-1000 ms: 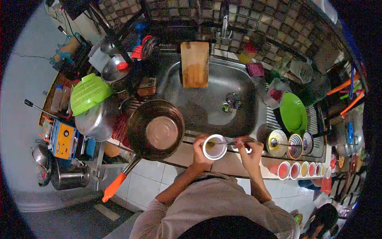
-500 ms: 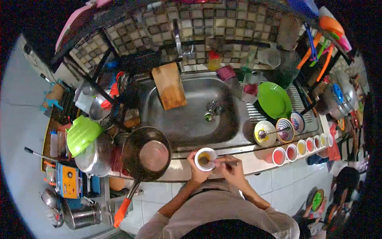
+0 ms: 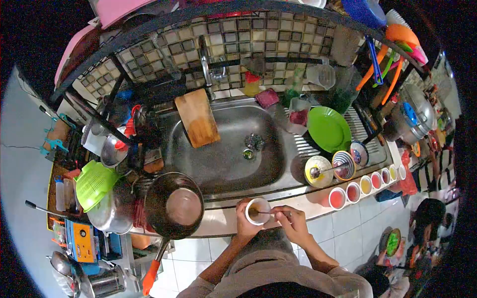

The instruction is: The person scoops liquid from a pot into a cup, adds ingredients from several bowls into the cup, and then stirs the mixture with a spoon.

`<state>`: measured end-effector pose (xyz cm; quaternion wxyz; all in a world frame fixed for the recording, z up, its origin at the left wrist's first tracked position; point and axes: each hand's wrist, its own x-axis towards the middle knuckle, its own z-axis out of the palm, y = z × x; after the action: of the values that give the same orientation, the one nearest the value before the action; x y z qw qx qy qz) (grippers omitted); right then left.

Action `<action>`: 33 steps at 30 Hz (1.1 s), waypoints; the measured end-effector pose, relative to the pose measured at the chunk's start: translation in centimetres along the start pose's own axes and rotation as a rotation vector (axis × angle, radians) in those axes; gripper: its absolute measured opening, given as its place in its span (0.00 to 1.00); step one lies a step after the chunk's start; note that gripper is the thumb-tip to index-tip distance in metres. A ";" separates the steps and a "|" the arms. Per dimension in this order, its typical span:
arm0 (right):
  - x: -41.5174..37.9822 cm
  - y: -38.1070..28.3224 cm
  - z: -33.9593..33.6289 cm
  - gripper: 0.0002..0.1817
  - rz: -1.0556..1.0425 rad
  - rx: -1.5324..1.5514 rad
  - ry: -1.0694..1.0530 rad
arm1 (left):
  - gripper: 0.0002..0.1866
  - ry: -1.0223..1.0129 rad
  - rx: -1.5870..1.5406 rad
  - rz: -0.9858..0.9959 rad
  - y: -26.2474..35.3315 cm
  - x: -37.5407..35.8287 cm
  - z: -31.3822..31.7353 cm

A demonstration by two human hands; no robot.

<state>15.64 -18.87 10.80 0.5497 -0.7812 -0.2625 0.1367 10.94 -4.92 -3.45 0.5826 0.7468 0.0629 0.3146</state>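
Over the counter's front edge, a white cup (image 3: 258,211) with a yellowish-brown content is held in my left hand (image 3: 244,223), fingers wrapped round its left side. My right hand (image 3: 293,222) is closed on the handle of a spoon (image 3: 270,213), whose tip reaches inside the cup. To the right, a yellow-stained bowl (image 3: 318,171) and a striped bowl (image 3: 344,165) sit by the sink with a utensil across them. A row of small cups with red, yellow and other contents, starting at a red one (image 3: 337,198), lines the counter edge.
A steel sink (image 3: 223,174) holds a wooden board (image 3: 197,119). The green plate (image 3: 329,129) rests on the drainer. A frying pan (image 3: 175,204) with an orange handle is at left, near a green colander (image 3: 94,185). Another person (image 3: 430,213) is at lower right, beside a bowl of green food.
The view has shifted, so the sink and counter appear lower and further left. The spoon now reaches deeper into the cup, and my right hand sits slightly away from the rim.
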 end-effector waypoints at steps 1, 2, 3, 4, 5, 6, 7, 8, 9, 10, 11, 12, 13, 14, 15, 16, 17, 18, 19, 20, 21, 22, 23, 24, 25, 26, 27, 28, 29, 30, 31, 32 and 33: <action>-0.2 -0.1 -0.1 0.09 -0.002 0.010 0.009 | 0.41 -0.007 -0.006 -0.002 0.5 0.1 0.3; -0.3 -0.1 -0.3 0.09 -0.004 0.020 0.023 | 0.40 -0.003 -0.020 -0.024 1.0 0.2 0.7; -0.6 -0.1 -0.6 0.09 0.008 0.020 0.036 | 0.39 -0.004 -0.032 -0.051 1.4 0.1 1.0; -0.7 -0.1 -0.9 0.08 -0.035 -0.011 0.051 | 0.39 -0.019 -0.035 -0.056 1.6 -0.2 1.2; -0.6 0.0 -1.2 0.08 -0.086 -0.043 0.067 | 0.40 -0.039 0.037 -0.043 1.6 -0.2 1.6; -0.7 0.1 -1.6 0.08 -0.085 -0.045 0.082 | 0.42 -0.059 0.109 -0.026 1.6 -0.1 2.0; -0.9 0.2 -2.0 0.09 -0.108 -0.051 0.116 | 0.42 -0.075 0.102 -0.020 1.6 0.0 2.4; -1.2 0.4 -2.5 0.11 -0.129 -0.058 0.152 | 0.43 -0.092 0.084 -0.009 1.7 0.1 2.9; -1.5 0.5 -3.1 0.11 -0.122 -0.062 0.175 | 0.44 -0.112 0.064 0.002 1.9 0.2 3.4; -1.7 0.7 -3.8 0.12 -0.153 -0.113 0.159 | 0.44 -0.135 0.053 0.011 2.2 0.2 3.7; -2.0 0.8 -4.6 0.13 -0.184 -0.163 0.143 | 0.44 -0.183 0.084 0.005 2.6 0.4 4.0; -2.4 0.7 -5.0 0.13 -0.177 -0.169 0.169 | 0.44 -0.231 0.118 0.000 2.9 0.5 4.4; -2.8 0.4 -5.5 0.13 -0.091 -0.088 0.218 | 0.44 -0.254 0.109 0.011 2.8 0.4 4.9; -3.2 0.3 -5.8 0.14 -0.006 -0.004 0.263 | 0.44 -0.270 0.065 0.046 2.6 0.2 5.4; -3.7 0.6 -6.3 0.14 -0.002 -0.002 0.282 | 0.44 -0.282 0.025 0.078 2.6 0.1 5.8; -3.9 1.1 -6.7 0.12 -0.022 -0.082 0.260 | 0.44 -0.296 0.023 0.084 2.8 0.0 6.3; -4.1 1.4 -7.2 0.11 -0.044 -0.163 0.236 | 0.44 -0.314 -0.003 0.052 3.0 0.0 6.9; -4.4 1.5 -7.5 0.11 -0.043 -0.164 0.252 | 0.44 -0.332 -0.030 0.020 3.3 0.1 7.5; -4.8 1.6 -7.7 0.11 -0.028 -0.126 0.293 | 0.44 -0.347 -0.036 0.029 3.3 0.2 8.1; -5.2 1.6 -8.0 0.11 -0.011 -0.089 0.333 | 0.43 -0.361 -0.033 0.058 3.3 0.3 8.6; -5.5 1.5 -8.4 0.11 -0.006 -0.093 0.348 | 0.43 -0.373 -0.029 0.085 3.5 0.3 9.0; -5.6 1.4 -8.6 0.10 -0.031 -0.121 0.369 | 0.43 -0.382 -0.034 0.089 3.6 0.4 9.4; -5.6 1.3 -8.9 0.10 -0.059 -0.148 0.384 | 0.43 -0.386 -0.043 0.109 3.7 0.6 9.8; -5.7 1.2 -9.2 0.10 -0.061 -0.148 0.385 | 0.42 -0.386 -0.049 0.128 4.1 1.0 10.1; -5.9 1.0 -9.6 0.09 -0.024 -0.118 0.380 | 0.42 -0.384 -0.047 0.129 4.5 1.3 10.3; -6.0 0.9 -9.8 0.08 0.017 -0.086 0.373 | 0.42 -0.367 -0.021 0.140 5.0 1.4 10.4; -6.0 1.1 -9.8 0.08 0.022 -0.081 0.369 | 0.42 -0.353 0.005 0.148 5.3 1.4 10.5; -5.8 1.4 -9.7 0.07 -0.023 -0.133 0.386 | 0.41 -0.333 -0.026 0.143 5.0 1.2 10.6; -5.7 1.7 -9.8 0.07 -0.068 -0.186 0.406 | 0.41 -0.338 -0.025 0.139 5.1 1.1 10.7; -5.6 1.8 -10.1 0.07 -0.094 -0.216 0.356 | 0.41 -0.338 -0.039 0.124 5.3 1.0 10.6; -5.8 1.9 -10.1 0.07 -0.086 -0.217 0.360 | 0.41 -0.338 -0.057 0.110 5.6 1.0 10.7; -5.9 1.9 -10.1 0.07 -0.073 -0.162 0.369 | 0.40 -0.349 -0.061 0.139 5.7 1.2 10.8; -6.0 1.9 -10.2 0.07 -0.063 -0.107 0.377 | 0.40 -0.353 -0.066 0.138 6.0 1.1 11.1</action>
<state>16.30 -30.77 12.22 0.5508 -0.8124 -0.1864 -0.0433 16.21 -15.46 1.11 0.5857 0.7735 -0.1020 0.2197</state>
